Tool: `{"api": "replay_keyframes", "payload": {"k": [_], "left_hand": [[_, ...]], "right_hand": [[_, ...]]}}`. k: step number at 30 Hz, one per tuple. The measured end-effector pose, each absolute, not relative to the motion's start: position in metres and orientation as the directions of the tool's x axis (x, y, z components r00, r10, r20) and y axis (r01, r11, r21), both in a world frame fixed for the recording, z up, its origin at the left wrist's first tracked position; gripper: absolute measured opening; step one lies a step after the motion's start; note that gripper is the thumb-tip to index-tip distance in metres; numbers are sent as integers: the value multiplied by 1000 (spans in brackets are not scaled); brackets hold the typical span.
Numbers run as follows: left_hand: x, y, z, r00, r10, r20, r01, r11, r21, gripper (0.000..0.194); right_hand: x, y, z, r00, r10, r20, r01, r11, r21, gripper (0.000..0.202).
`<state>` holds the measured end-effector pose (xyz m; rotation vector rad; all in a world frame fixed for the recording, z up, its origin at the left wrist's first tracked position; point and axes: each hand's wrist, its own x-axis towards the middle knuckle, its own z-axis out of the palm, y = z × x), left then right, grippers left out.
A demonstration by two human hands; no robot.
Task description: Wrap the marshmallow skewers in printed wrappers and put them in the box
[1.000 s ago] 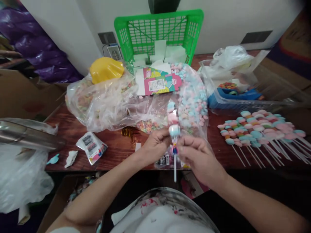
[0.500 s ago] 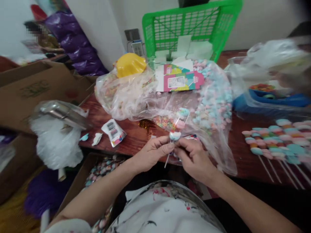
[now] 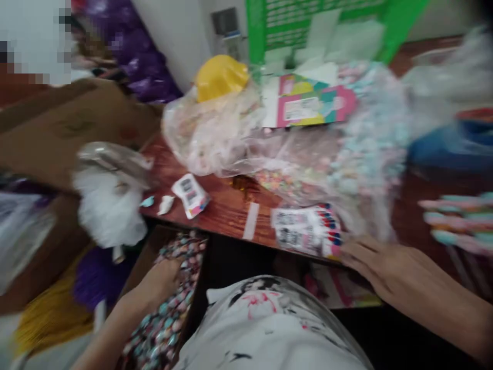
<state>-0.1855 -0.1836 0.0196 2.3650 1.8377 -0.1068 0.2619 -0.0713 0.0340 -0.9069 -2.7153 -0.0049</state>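
Observation:
My left hand (image 3: pixel 164 280) is down over the cardboard box (image 3: pixel 204 262) of small colourful sweets (image 3: pixel 169 313). Its fingers are blurred, so whether they grip anything does not show. At the table's front edge, my right hand (image 3: pixel 385 264) rests with fingers stretched out, its fingertips at the corner of a fanned stack of printed cards (image 3: pixel 300 229). Left of that stack lies a pale strip (image 3: pixel 251 221). The sweet on a stick seen earlier between my hands cannot be made out.
Clear plastic bags of pastel sweets (image 3: pixel 358 149) lie behind, under a printed carton (image 3: pixel 304 105) and near a yellow bowl-like thing (image 3: pixel 221 77). A green crate (image 3: pixel 331 25) stands at the back. Marshmallow skewers (image 3: pixel 458 221) lie right; a bagged metal flask (image 3: pixel 111 159) is left.
My hands have parted: the left went down and left to the box, the right moved right along the table edge. The cards and pale strip now show clearly. The view shifted.

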Motion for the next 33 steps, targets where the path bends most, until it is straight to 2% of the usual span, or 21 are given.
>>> {"api": "replay_keyframes", "payload": {"k": [2, 3, 4, 6, 8, 12, 16, 20, 23, 26, 29, 33], "left_hand": [[-131, -153, 17, 365, 931, -17, 894, -346, 287, 27], [-98, -135, 18, 435, 899, 57, 835, -426, 349, 26], [-64, -118, 21, 525, 843, 122, 767, -530, 361, 25], [0, -89, 27, 685, 719, 118, 667, -684, 294, 22], [46, -67, 31, 741, 671, -5, 660, -727, 192, 22], [76, -51, 26, 760, 627, -170, 640, -768, 25, 25], [64, -51, 16, 766, 611, -199, 613, -788, -61, 51], [56, -51, 19, 768, 574, -285, 603, -797, 22, 68], [58, -49, 23, 788, 553, -272, 587, -808, 58, 63], [61, -48, 19, 806, 551, -218, 568, -822, 24, 51], [58, -49, 8, 807, 576, -126, 581, -814, -3, 51], [48, -48, -1, 807, 590, -20, 589, -804, 84, 49]], "right_hand": [[281, -72, 47, -602, 751, 273, 749, 649, -133, 22], [292, -73, 51, -491, 810, 322, 824, 551, -129, 20], [304, -73, 54, -375, 846, 380, 891, 442, -106, 19], [332, -78, 55, -155, 874, 460, 978, 200, -51, 20], [362, -88, 53, 39, 880, 474, 999, -29, -29, 23], [413, -118, 49, 249, 863, 439, 962, -272, -10, 24], [433, -125, 51, 369, 850, 377, 921, -389, -23, 27], [432, -101, 51, 461, 848, 262, 877, -480, 10, 34], [429, -80, 46, 487, 853, 186, 864, -501, 38, 35], [429, -69, 40, 525, 839, 139, 841, -537, 62, 37], [434, -66, 38, 555, 823, 121, 823, -564, 68, 40], [437, -66, 47, 512, 855, 77, 854, -517, 57, 38]]}}
